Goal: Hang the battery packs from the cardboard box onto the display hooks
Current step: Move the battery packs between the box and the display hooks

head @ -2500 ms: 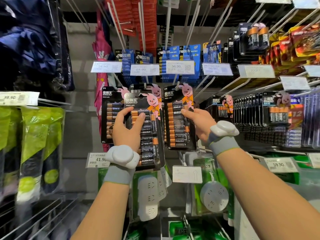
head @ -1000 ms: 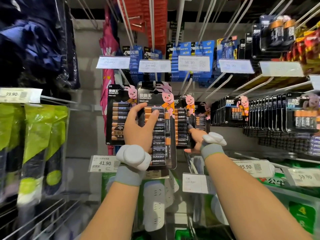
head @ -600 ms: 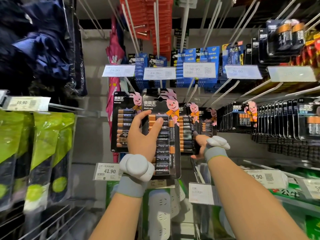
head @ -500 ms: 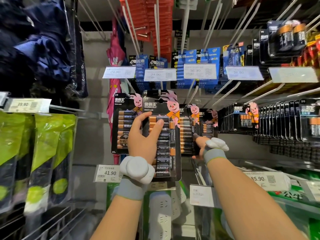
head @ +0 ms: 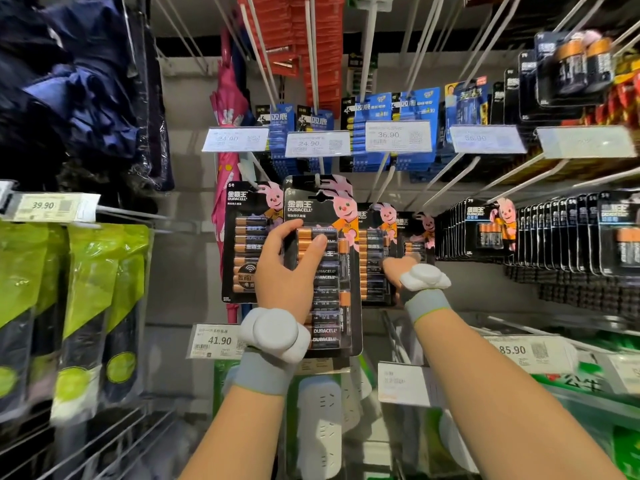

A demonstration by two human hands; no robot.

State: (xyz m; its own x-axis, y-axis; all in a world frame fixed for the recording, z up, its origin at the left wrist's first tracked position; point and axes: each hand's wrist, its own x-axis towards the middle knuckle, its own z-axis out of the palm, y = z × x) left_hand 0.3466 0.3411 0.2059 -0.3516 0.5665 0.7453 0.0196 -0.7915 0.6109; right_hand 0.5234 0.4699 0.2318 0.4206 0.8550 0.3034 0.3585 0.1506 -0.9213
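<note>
Battery pack (head: pixel 322 209) in our left grip (head: pixel 287 275) needs hooking next; whether our right grip (head: pixel 394 268) holds anything, we cannot tell.

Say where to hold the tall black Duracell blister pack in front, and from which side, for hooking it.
Grip the tall black Duracell blister pack at mid-height on its left edge, coming from the left, as the left hand does: thumb across the front. The upright pack faces out, and that hold leaves its top hang hole clear.
</note>
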